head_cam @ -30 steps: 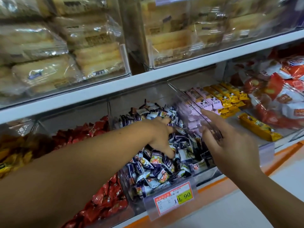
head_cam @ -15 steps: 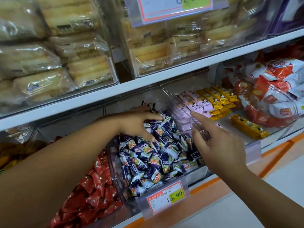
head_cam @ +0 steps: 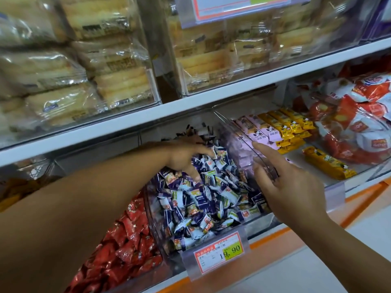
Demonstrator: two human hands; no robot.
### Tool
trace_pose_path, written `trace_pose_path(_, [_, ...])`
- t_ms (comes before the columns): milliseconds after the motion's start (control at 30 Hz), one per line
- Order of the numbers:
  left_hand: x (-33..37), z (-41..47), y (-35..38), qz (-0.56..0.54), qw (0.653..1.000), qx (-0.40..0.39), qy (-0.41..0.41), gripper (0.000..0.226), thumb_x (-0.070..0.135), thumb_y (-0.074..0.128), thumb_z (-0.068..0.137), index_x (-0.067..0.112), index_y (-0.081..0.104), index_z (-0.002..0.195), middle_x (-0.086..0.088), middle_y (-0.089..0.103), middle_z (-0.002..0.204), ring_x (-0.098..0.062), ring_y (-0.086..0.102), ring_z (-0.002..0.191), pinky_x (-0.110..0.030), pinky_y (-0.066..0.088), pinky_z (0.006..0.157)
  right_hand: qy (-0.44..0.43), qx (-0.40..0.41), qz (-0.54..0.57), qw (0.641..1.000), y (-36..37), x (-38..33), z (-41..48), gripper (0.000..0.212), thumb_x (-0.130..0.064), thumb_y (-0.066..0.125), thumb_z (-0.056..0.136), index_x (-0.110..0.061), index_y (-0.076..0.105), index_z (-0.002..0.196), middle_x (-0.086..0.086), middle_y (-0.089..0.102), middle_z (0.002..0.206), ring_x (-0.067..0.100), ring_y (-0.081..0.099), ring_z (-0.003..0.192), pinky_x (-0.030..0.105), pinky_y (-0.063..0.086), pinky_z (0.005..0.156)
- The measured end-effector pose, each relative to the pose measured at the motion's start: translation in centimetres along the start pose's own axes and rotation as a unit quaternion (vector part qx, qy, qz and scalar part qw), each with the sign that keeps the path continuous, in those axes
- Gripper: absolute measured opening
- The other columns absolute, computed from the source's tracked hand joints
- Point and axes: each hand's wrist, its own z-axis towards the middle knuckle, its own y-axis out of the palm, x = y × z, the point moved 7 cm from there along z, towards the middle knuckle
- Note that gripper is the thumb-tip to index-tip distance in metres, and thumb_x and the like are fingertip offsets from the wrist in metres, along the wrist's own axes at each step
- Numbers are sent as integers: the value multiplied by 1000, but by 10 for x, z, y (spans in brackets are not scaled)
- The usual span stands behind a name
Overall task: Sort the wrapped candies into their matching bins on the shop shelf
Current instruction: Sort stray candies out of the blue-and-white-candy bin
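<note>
clear hard plastic forms the bin (head_cam: 234, 130), its right wall thin and glossy. inside it lies a loose heap of small pillow-shaped wrapped candies (head_cam: 201, 199), crinkly purple and white film with crimped ends. the left hand (head_cam: 186, 155) reaches over the back of the heap, palm down, fingers spread and fairly straight, thumb pointing down onto the wrappers. the right hand (head_cam: 296, 191) is at the bin's right wall, index finger straight along the rim, the other fingers against the plastic; whether it pinches the wall cannot be told. the two hands are apart, with the candies between and below them. shiny red foil candies (head_cam: 127, 250) fill the neighbouring bin to the left. flat pink bars (head_cam: 260, 132) and yellow bars (head_cam: 289, 125) lie to the right. a price tag (head_cam: 220, 253) hangs on the bin's front.
</note>
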Motion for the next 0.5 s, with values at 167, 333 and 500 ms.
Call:
trace_pose_path(167, [-30,-9,-18,-90,992,86,-8,44,24,80,76,42,64,113,7,51,136,-15,45,127,-27,32,102,-15,36,16,999,-2,0,-1,41,-39,51,89,-41,54,131,-1,57,52,25,53,47,27,35,46])
trace_pose_path(333, [2,-35,-25,-83,992,75,52,46,37,77,78,45,61,121,14,51,135,-4,45,123,-23,33,105,-8,30,15,999,-2,1,-1,41,-40,49,90,-42,53,131,-1,58,53,25,54,50,29,38,48])
trace_pose_path(500, [11,-103,-20,-80,978,191,35,38,48,64,85,39,63,122,24,48,135,9,41,124,-4,24,105,18,-53,13,998,-2,-1,5,42,-36,52,92,-38,50,134,4,68,77,30,60,69,36,47,60])
